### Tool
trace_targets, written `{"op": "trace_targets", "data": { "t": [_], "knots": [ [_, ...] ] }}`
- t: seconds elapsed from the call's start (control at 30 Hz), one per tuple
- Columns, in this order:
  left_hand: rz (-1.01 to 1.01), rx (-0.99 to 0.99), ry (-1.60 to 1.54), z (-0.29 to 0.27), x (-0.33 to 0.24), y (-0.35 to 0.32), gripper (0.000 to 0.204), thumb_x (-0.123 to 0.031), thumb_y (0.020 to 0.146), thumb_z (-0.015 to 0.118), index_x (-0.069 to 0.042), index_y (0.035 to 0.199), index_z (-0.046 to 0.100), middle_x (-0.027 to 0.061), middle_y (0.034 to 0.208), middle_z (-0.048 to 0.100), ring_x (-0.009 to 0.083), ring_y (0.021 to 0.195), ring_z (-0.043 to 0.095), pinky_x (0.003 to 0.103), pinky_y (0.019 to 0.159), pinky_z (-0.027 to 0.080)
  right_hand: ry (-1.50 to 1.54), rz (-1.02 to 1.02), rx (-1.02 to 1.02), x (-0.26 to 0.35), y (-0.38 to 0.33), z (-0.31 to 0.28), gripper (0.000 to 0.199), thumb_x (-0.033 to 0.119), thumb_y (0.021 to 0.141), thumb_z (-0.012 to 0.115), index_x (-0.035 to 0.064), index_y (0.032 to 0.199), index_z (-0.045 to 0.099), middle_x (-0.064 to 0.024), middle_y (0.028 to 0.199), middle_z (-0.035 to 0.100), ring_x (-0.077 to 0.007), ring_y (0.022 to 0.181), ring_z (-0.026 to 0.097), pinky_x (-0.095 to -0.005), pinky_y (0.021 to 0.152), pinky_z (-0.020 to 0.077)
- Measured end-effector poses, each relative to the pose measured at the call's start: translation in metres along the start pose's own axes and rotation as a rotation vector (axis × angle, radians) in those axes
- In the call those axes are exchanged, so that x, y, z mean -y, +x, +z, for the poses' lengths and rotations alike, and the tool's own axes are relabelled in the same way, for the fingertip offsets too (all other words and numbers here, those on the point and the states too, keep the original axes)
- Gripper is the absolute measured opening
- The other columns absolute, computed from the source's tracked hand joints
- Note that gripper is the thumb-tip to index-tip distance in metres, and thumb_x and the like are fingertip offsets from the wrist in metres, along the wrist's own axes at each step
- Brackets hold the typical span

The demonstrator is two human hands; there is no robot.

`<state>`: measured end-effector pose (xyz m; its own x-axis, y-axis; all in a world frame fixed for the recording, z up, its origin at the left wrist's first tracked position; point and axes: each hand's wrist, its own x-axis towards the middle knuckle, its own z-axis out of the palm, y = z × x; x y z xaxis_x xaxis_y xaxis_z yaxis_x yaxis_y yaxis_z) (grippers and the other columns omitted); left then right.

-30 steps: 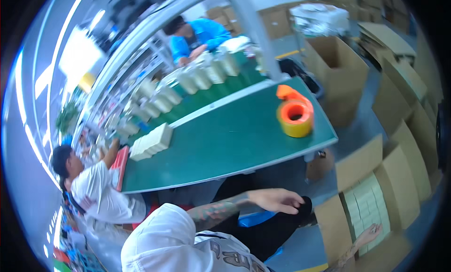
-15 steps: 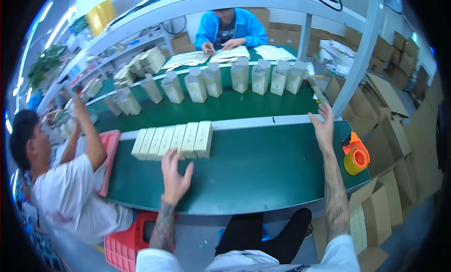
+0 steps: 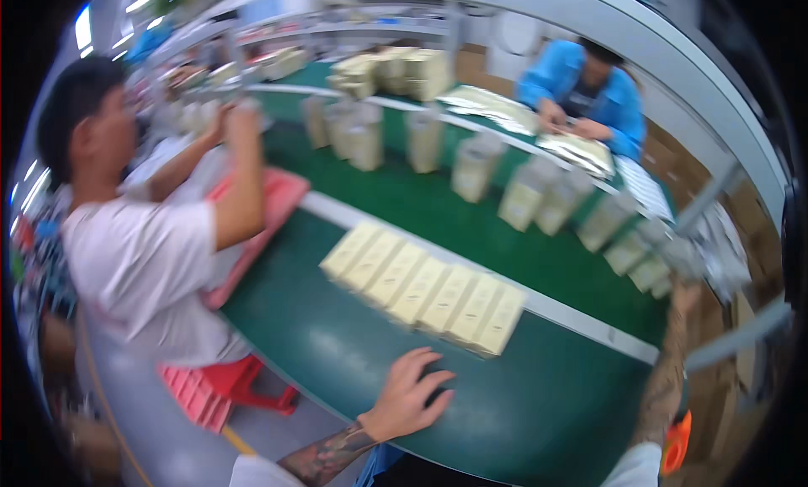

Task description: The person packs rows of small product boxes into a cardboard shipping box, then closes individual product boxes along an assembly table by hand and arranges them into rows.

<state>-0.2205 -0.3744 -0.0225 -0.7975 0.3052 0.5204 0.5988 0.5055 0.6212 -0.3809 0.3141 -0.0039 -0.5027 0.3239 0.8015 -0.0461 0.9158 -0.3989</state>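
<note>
Boxes (image 3: 422, 290) lie side by side on the green table (image 3: 547, 411) in the head view. Your left hand (image 3: 410, 397), fingers spread, is just on their near side; your right hand (image 3: 686, 295) is beside the rightmost upright cartons (image 3: 650, 273), too blurred to tell its grip.

Cream boxes (image 3: 421, 289), dark green tabletop (image 3: 530, 403), red stool (image 3: 240, 379), blue jacket (image 3: 540, 74), white shirt (image 3: 143, 260)

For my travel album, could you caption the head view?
Left hand open over a green table near a row of pale boxes, right hand beside upright cartons.
</note>
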Motion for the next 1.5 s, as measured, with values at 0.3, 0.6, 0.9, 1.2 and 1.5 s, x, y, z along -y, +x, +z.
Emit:
{"op": "trace_targets", "data": {
  "t": [0.3, 0.6, 0.9, 1.2, 1.5],
  "knots": [
    [0.152, -0.213, -0.070, -0.001, -0.035, 0.006, 0.029, -0.015, 0.075, 0.066, -0.005, 0.101, 0.059, 0.0145, 0.113, 0.050, 0.0324, 0.111, 0.047, 0.041, 0.093, 0.040, 0.559, 0.267, -0.356, 0.169, -0.101, -0.073, 0.051, 0.011, 0.077, 0.068, -0.0057, 0.120, 0.046, -0.0215, 0.114, 0.055, -0.0290, 0.098, 0.057, -0.0400, 0.084, 0.0469],
    [0.656, 0.146, -2.725, -0.135, -0.112, 0.056, 0.045, -0.035, 0.092, 0.047, -0.013, 0.056, 0.030, -0.0049, 0.044, 0.024, 0.0037, 0.035, 0.024, 0.023, 0.037, 0.018, 1.319, 0.813, 0.362, 0.350, -0.191, -0.039, 0.040, 0.020, 0.089, 0.047, 0.0029, 0.125, 0.043, -0.0093, 0.108, 0.055, -0.0187, 0.095, 0.055, -0.0293, 0.081, 0.0454],
    [0.793, 0.527, -2.702, -0.085, -0.164, 0.056, 0.042, -0.038, 0.090, 0.050, -0.012, 0.061, 0.033, -0.0023, 0.051, 0.033, 0.0088, 0.039, 0.030, 0.022, 0.039, 0.024, 1.254, 0.793, 0.400, 0.331, -0.200, -0.046, 0.022, 0.025, 0.092, 0.047, 0.0052, 0.097, 0.056, -0.0020, 0.082, 0.055, -0.0107, 0.073, 0.053, -0.0248, 0.065, 0.0436],
    [-0.015, 0.186, -0.518, 0.108, -0.115, 0.094, 0.042, -0.020, 0.092, 0.049, -0.002, 0.126, 0.030, 0.0182, 0.104, 0.052, 0.0238, 0.105, 0.049, 0.034, 0.092, 0.038, 1.467, 0.787, 0.165, 0.391, -0.200, -0.054, 0.013, 0.012, 0.088, 0.052, 0.0016, 0.095, 0.055, -0.0051, 0.094, 0.057, -0.0109, 0.085, 0.052, -0.0248, 0.079, 0.0420],
    [-0.180, 0.095, -0.724, 0.140, -0.075, 0.083, 0.046, -0.016, 0.094, 0.045, -0.004, 0.129, 0.017, 0.0139, 0.102, 0.052, 0.0157, 0.089, 0.052, 0.027, 0.076, 0.044, 1.523, 0.674, 0.440, 0.371, -0.209, -0.047, 0.018, 0.008, 0.089, 0.051, -0.0005, 0.104, 0.054, -0.0099, 0.105, 0.058, -0.0142, 0.093, 0.056, -0.0262, 0.082, 0.0448]
  ]
}}
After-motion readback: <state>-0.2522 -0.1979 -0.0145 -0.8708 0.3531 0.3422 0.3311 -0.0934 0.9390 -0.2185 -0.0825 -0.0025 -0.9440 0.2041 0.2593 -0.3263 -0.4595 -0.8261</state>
